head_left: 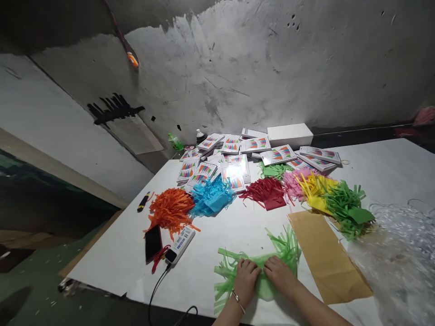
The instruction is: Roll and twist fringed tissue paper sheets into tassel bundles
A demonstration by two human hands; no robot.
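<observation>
Left hand point(247, 275) and right hand point(279, 274) are clamping curled fingers on green tissue point(267, 289) on the table point(204, 276); seemingly light, soft and tearable, it is offering its safest hold at the uncut middle.

Over on the white surface point(210, 244), near its front edge, there's a light green, translucent fringed sheet point(267, 286), its thin strips splayed out at both ends, left and right. The plain middle lies bunched under two hands point(247, 274) point(279, 270), slightly crumpled.
</observation>
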